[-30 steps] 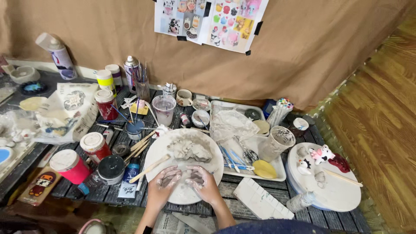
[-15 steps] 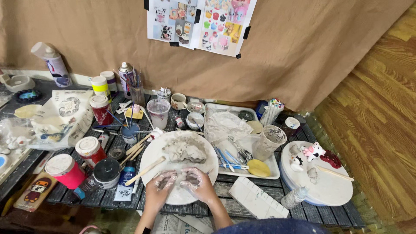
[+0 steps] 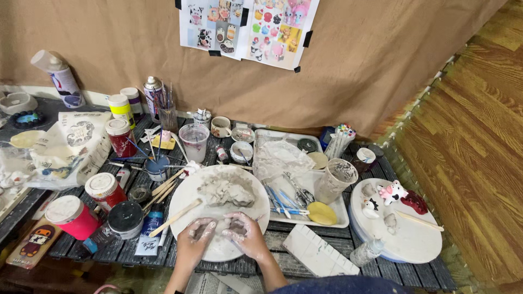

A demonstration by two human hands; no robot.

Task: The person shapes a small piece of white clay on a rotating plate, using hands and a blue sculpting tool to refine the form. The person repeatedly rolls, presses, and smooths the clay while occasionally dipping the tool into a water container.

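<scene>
We see both hands at the near edge of a round white work board (image 3: 188, 198), which lies on a dark slatted desk (image 3: 283, 261). The left hand (image 3: 195, 235) is smeared with clay; its fingers curl onto a small grey clay piece (image 3: 235, 224) at the 6 o'clock sector of the board. The right hand (image 3: 248, 233) sits just beside the left hand, fingers bent and closed on the same piece from the 3 o'clock side. We cannot tell whether the piece is lifted or resting on the board.

At the centre of the board lies a larger lump of grey clay (image 3: 226, 190), apart from the hands. A wooden modelling stick (image 3: 175, 218) crosses the board rim at 9 o'clock.

At 3 o'clock from the board stands a white rectangular tray (image 3: 332, 222) carrying blue-handled tools (image 3: 278, 198), a yellow disc (image 3: 322, 213), crumpled clear plastic (image 3: 280, 158) and a clay-smeared cup (image 3: 336, 179). Further toward 3 o'clock lies a second round white board (image 3: 414, 239) with a small pink and white figure (image 3: 392, 191) and a red figure (image 3: 415, 201).

At 9 o'clock from the work board stand red paint jars with white lids (image 3: 103, 189) and a black-lidded jar (image 3: 125, 219).

At 12 o'clock stand a clear water cup (image 3: 194, 141), a small mug (image 3: 220, 127) and a jar of brushes (image 3: 166, 111). Beyond the desk, brown paper covers the wall, with printed reference sheets (image 3: 245, 30) taped to it.
</scene>
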